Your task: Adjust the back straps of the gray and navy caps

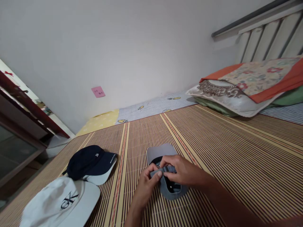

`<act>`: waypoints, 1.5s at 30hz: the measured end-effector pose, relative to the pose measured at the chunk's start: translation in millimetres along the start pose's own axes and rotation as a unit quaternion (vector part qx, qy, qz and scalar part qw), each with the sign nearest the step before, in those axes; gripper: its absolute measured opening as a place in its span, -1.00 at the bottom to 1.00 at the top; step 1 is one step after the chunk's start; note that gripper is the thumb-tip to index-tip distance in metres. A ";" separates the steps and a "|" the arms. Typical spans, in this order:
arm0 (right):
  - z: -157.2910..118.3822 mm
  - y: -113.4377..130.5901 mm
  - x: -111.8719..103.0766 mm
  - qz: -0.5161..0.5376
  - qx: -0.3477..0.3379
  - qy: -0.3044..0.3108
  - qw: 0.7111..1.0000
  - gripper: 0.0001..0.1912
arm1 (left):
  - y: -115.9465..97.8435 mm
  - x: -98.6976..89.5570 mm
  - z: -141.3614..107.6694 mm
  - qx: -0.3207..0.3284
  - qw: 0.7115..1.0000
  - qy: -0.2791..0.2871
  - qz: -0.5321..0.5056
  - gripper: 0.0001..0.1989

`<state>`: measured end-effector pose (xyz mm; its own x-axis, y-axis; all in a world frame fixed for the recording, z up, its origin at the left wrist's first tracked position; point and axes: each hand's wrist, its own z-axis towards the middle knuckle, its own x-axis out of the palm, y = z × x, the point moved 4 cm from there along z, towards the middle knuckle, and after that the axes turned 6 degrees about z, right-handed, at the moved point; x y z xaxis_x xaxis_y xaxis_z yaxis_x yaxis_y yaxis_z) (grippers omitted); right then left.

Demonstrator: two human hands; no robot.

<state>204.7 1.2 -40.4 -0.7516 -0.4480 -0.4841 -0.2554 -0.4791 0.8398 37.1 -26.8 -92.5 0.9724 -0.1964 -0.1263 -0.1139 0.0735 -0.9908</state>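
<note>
Grey-blue cap [166, 189], strap [171, 169] pinched in both hands [148, 181] [178, 168]; white cap [48, 198] bears a black K [73, 198], navy cap [87, 164] illegibly small lettering [113, 158]

Bedroom of a home. We recognise the setting by the bed [227, 148], spread with a striped mat [144, 135], beneath whose far edge a checked sheet [153, 108] with yellow motifs shows along the wall [142, 50]. At right we note stacked pillows [258, 77], one flowered and edged in orange, near a ribbed radiator [270, 37]; on the wall we find a small pink note [98, 91].
</note>
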 end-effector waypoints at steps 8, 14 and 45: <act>-0.5 -1.9 -1.8 -0.002 0.006 -0.009 1.000 -0.78 | 4.7 0.8 2.1 0.003 1.000 -0.011 -0.012 -0.55; -1.2 -6.9 -0.3 0.016 0.021 -0.021 0.999 -0.79 | -10.8 1.3 1.6 0.024 1.000 0.013 0.015 -0.56; -15.5 -22.1 -68.3 0.207 0.043 -0.142 0.967 -0.57 | 8.8 -16.3 0.0 -0.028 0.998 -0.028 -0.038 -0.59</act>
<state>271.1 30.7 -29.7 -0.9340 -0.3562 -0.0256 0.0627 -0.2341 0.9702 20.3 -22.9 -99.2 0.9884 -0.1435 -0.0487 -0.0483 0.0062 -0.9988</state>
